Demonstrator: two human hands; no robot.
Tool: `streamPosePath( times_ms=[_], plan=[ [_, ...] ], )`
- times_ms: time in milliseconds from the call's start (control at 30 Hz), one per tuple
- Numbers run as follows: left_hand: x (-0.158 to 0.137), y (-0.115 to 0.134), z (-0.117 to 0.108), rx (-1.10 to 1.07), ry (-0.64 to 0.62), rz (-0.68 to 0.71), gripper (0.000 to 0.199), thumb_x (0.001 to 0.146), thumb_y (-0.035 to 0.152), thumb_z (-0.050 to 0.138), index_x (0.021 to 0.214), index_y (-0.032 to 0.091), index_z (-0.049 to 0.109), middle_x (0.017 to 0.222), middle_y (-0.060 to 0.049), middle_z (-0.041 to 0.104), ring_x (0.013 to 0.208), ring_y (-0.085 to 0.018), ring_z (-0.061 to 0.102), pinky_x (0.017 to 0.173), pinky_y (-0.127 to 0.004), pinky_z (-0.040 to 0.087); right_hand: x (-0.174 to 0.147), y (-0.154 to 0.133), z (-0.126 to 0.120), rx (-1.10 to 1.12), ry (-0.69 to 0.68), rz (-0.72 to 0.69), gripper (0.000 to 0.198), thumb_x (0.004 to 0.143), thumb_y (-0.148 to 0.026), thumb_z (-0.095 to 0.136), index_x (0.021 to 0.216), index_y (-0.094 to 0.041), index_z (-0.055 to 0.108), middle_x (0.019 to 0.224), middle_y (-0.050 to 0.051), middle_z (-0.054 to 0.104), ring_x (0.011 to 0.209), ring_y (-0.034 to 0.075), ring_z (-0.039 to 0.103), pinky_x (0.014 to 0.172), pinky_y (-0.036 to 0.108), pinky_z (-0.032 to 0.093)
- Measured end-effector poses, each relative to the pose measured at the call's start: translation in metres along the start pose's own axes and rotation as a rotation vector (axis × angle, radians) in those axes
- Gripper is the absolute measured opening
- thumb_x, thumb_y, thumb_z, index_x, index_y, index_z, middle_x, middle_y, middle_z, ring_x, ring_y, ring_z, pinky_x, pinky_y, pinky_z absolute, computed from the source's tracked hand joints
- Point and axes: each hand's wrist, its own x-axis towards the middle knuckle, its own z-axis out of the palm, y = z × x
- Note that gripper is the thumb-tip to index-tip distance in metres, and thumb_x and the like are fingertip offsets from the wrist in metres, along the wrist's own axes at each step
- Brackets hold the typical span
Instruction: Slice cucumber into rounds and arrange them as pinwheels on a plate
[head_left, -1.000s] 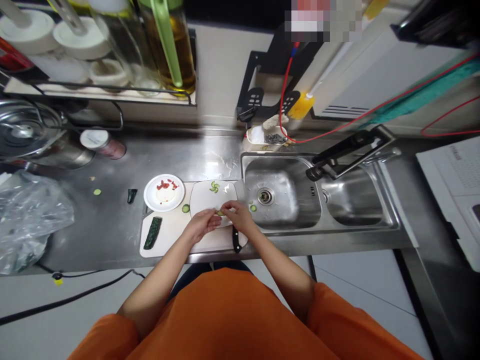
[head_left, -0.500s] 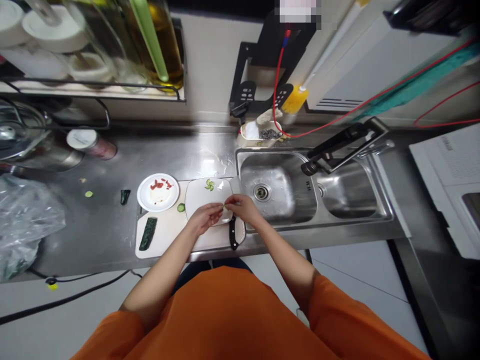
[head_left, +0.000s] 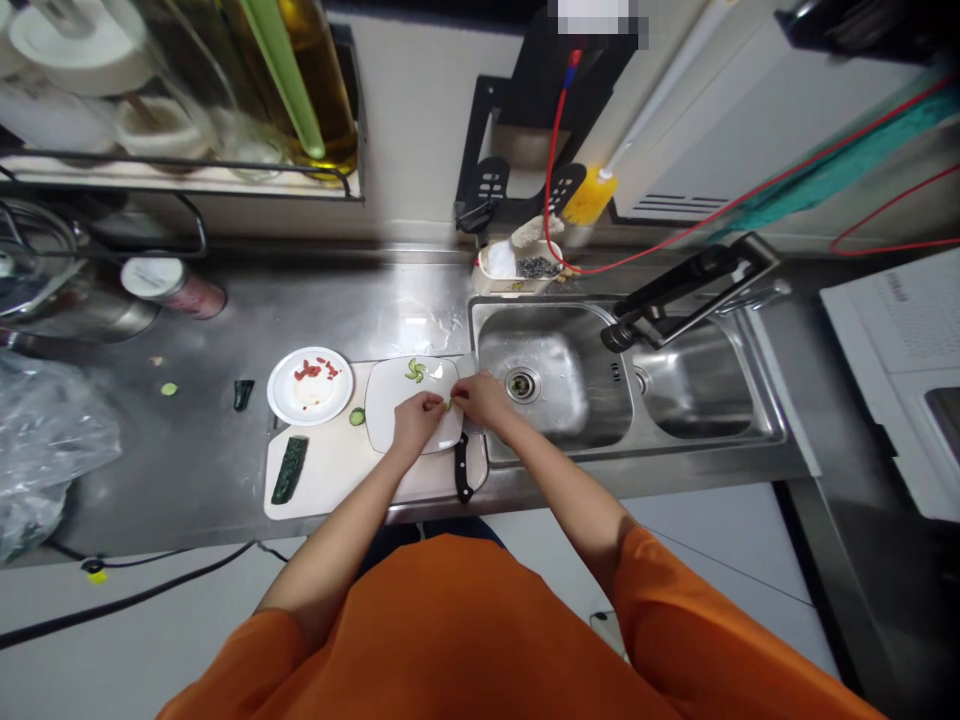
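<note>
Over the right part of a white squarish plate [head_left: 384, 405], my left hand [head_left: 415, 420] and my right hand [head_left: 484, 400] meet with fingertips pinched. A small green cucumber slice [head_left: 448, 405] shows between them, at the right fingertips; whether the left fingers also grip something is hidden. Thin cucumber slices [head_left: 415, 370] form a curved cluster at the plate's far side. The plate rests on a white cutting board [head_left: 337, 485]. A black-handled knife [head_left: 463, 470] lies below my right hand. On the board's left are a dark green cucumber piece [head_left: 289, 470] and a cut round [head_left: 357, 416].
Left of the squarish plate stands a round white plate [head_left: 274, 385] with small red pieces. A cucumber end [head_left: 242, 394] and a pale green slice [head_left: 170, 389] lie on the steel counter. The double sink [head_left: 555, 360] with a black faucet [head_left: 660, 300] is right; a plastic bag [head_left: 52, 440] lies far left.
My left hand's fingers have curled in closer, and its fingertips sit slightly apart from the right ones. The green slice shows more clearly. The view has shifted slightly.
</note>
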Motion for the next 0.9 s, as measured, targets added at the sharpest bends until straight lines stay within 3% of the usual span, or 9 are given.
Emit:
streamPosePath(
  times_ms=[200, 433, 567, 733, 900],
  plan=[
    [-0.003, 0.003, 0.003, 0.162, 0.019, 0.121, 0.012, 0.077, 0.025, 0.06, 0.082, 0.02, 0.069, 0.078, -0.002, 0.07, 0.074, -0.016, 0.062, 0.073, -0.027, 0.045, 0.001, -0.005, 0.002, -0.107, -0.024, -0.043, 0.024, 0.086, -0.026, 0.048, 0.094, -0.025, 0.071, 0.099, 0.006, 0.069, 0.105, 0.026, 0.047, 0.082, 0.037, 0.033],
    [0.0, -0.006, 0.01, 0.33, 0.1, 0.274, 0.014, 0.08, 0.024, 0.057, 0.086, 0.018, 0.068, 0.084, -0.006, 0.066, 0.082, -0.019, 0.059, 0.076, -0.029, 0.044, 0.0, 0.001, 0.011, -0.193, 0.081, -0.167, 0.026, 0.091, -0.027, 0.043, 0.092, -0.022, 0.069, 0.101, 0.009, 0.066, 0.107, 0.026, 0.041, 0.078, 0.036, 0.03],
    [0.001, -0.011, 0.012, 0.343, 0.087, 0.312, 0.015, 0.082, 0.023, 0.055, 0.086, 0.019, 0.069, 0.084, -0.006, 0.065, 0.084, -0.018, 0.058, 0.079, -0.03, 0.045, -0.005, 0.006, 0.015, -0.163, 0.157, -0.171, 0.023, 0.091, -0.027, 0.046, 0.095, -0.022, 0.068, 0.101, 0.009, 0.063, 0.107, 0.025, 0.039, 0.077, 0.035, 0.028],
    [0.0, -0.012, 0.011, 0.328, 0.054, 0.318, 0.016, 0.083, 0.024, 0.054, 0.084, 0.019, 0.069, 0.083, -0.006, 0.064, 0.085, -0.018, 0.058, 0.081, -0.03, 0.044, -0.029, 0.011, 0.026, -0.111, 0.265, -0.129, 0.029, 0.094, -0.033, 0.042, 0.105, -0.024, 0.067, 0.104, 0.01, 0.06, 0.108, 0.026, 0.035, 0.079, 0.035, 0.028],
    [0.0, -0.011, 0.01, 0.315, 0.025, 0.313, 0.018, 0.084, 0.024, 0.052, 0.085, 0.019, 0.07, 0.084, -0.007, 0.065, 0.087, -0.019, 0.058, 0.083, -0.031, 0.044, -0.044, 0.012, 0.04, -0.175, 0.232, -0.137, 0.035, 0.095, -0.034, 0.04, 0.125, -0.029, 0.057, 0.111, 0.012, 0.055, 0.11, 0.029, 0.033, 0.079, 0.037, 0.03]
  ],
)
